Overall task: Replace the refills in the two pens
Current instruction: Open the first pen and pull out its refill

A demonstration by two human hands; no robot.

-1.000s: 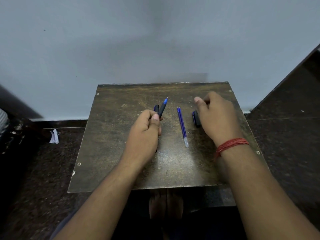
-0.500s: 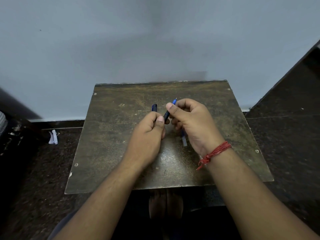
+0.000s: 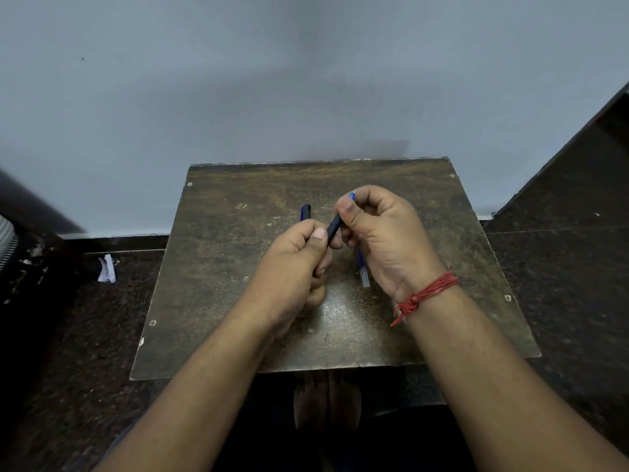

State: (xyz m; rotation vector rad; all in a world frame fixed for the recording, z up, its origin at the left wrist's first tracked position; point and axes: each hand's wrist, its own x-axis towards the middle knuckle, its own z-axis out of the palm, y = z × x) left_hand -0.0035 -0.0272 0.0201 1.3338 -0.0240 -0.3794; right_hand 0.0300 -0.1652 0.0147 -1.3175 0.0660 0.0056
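Pen [image 3: 334,229]: dark barrel with a blue tip, slanted above the middle of the table [image 3: 218,267], held at both ends.
Left hand [image 3: 296,267]: fingers curled tight round the pen's lower end, thumb pressed on the barrel.
Right hand [image 3: 381,233]: thumb and fingers pinched on the blue tip end.
Second pen [image 3: 305,211]: dark, lay flat beyond the left hand.
Refill [image 3: 363,269]: blue with a clear end, lay on the table, partly under the right hand.
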